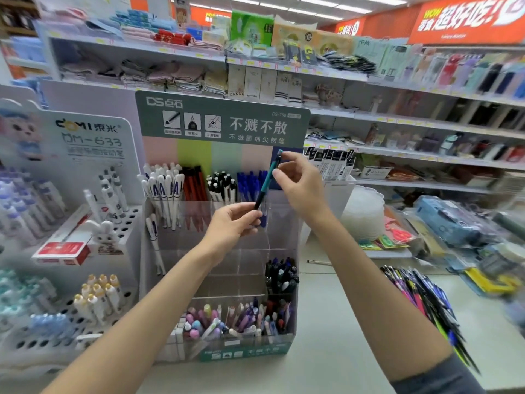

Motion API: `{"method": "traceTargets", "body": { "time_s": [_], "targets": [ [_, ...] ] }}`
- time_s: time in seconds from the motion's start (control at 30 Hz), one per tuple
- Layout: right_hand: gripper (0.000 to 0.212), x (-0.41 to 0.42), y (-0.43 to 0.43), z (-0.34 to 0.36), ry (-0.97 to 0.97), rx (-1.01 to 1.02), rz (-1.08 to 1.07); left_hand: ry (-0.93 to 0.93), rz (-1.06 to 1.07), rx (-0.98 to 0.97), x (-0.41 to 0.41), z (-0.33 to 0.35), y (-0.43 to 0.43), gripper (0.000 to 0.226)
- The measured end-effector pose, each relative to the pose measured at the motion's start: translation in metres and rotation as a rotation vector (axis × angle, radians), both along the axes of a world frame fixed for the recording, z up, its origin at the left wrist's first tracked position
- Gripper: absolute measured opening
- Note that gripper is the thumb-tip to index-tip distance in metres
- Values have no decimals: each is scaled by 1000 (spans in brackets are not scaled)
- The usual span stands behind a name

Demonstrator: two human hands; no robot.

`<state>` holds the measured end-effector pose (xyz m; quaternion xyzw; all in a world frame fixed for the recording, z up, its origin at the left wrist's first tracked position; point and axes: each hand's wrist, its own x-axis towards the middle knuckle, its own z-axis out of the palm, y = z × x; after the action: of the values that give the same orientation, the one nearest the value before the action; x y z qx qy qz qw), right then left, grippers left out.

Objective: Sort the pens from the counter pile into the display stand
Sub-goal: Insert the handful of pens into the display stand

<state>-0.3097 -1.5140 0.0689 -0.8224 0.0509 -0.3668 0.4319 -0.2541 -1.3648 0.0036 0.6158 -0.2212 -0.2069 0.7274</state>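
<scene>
Teal pen (268, 177) is held by 2 hands just in front of the display stand (250, 268), left hand (233, 223) curled round its dark bottom, right hand (298, 183) pinching its top, and a big pile (420, 297) right of the stand looks still unsorted.

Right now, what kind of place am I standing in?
Probably a shop's stationery section: a pen display stand on the counter, shelves stocked with packaged goods, and orange banners overhead.
</scene>
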Motion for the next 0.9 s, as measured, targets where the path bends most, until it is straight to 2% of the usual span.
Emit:
{"method": "traceTargets", "body": {
  "time_s": [0.1,0.27,0.5,0.57,0.63,0.73,0.9],
  "targets": [
    [21,-5,-24,13,-54,162,-81,32,96,14,8,-2,3,18],
    [21,0,-49,5,-51,69,-299,59,167,41,19,-9,20,19],
    [29,32,-35,-47,361,-179,-276,98,199,94,18,-22,32,19],
    [30,34,-35,-54,412,-227,-298,92,178,113,16,-24,32,19],
    [33,27,-38,-56,355,-185,-333,83,159,126,14,-23,30,19],
    [25,0,-48,-55,224,-192,-434,48,132,146,4,-19,18,19],
    [21,-66,-92,-64,202,-142,-483,3,28,146,-37,-6,-31,17]
  ]
}}
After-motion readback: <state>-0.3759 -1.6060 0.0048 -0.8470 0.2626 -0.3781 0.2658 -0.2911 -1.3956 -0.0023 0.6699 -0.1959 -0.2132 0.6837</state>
